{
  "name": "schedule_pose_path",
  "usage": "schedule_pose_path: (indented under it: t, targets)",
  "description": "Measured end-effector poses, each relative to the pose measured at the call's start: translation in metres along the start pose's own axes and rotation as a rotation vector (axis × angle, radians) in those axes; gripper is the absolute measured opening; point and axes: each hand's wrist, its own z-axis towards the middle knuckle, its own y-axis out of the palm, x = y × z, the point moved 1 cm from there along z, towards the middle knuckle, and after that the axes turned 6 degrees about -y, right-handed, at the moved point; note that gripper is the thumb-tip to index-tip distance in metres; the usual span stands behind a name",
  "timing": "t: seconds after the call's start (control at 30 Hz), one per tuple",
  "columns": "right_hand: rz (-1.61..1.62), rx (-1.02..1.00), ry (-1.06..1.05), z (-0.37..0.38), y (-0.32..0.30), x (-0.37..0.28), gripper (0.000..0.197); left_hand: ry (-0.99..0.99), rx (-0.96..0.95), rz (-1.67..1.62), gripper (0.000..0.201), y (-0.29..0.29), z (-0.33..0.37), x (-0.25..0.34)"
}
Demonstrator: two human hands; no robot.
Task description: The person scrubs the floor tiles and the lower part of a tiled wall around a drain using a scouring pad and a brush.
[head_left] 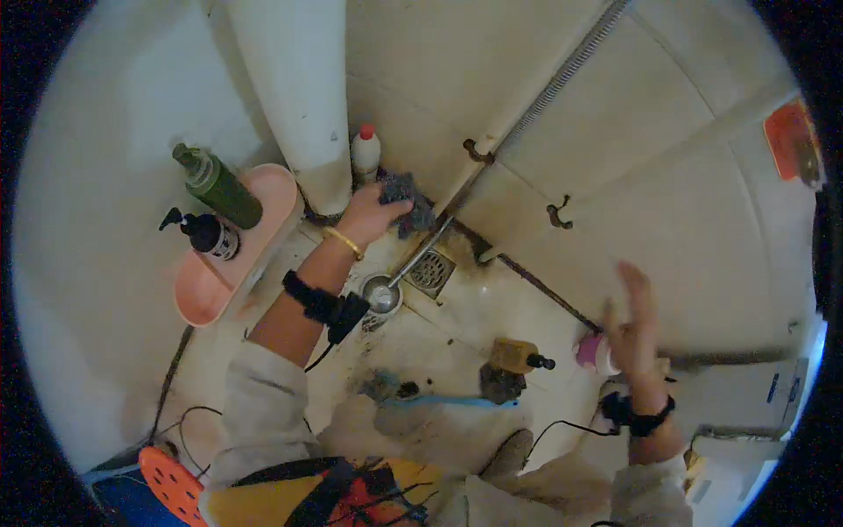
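Left arm stretched forward, left hand clenched on a grey rag pressed at the wall's foot beside the white pipe. Right hand raised, fingers spread, gripping nothing. One pink shelf carrying two bottles: green, black pump. One floor drain.

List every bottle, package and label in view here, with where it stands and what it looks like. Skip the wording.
Green pump bottle: leaning at the far end of the pink tray, dark green cylinder.
Black pump bottle: on the same tray, dark with a pale label.
White bottle: by the white pipe, red cap, just beyond the left hand.
Amber bottle: lying on the floor, black cap.
Orange sign: on the wall, upper right, rectangular.
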Motion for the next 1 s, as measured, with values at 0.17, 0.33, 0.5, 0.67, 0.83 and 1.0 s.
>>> schedule_pose_path:
  t: [0.17,0.33,0.5,0.67,0.83,1.0]
  targets:
    - [0.665,-0.029,-0.09,0.047,0.107,-0.121,0.059,0.021,-0.222,0.08,0.03,0.021,-0.051,0.011]
    - [0.724,0.009,-0.084,0.052,0.201,-0.166,0.064,-0.189,-0.496,0.003,0.031,0.009,-0.076,-0.028]
    - [0.682,-0.087,-0.048,0.021,0.258,-0.143,0.057,-0.209,-0.488,0.188,0.029,0.016,-0.091,-0.074]
    - [0.912,-0.268,0.594,-0.01,0.31,-0.075,0.034,-0.193,-0.301,0.105,0.028,0.071,-0.086,-0.133]
    - [1.366,-0.204,0.875,0.023,0.28,-0.109,0.029,-0.1,-0.213,0.002,0.023,0.092,-0.079,-0.149]
    - [1.393,-0.293,0.806,0.002,0.317,-0.081,0.023,-0.073,-0.279,-0.101,0.022,0.11,-0.073,-0.161]
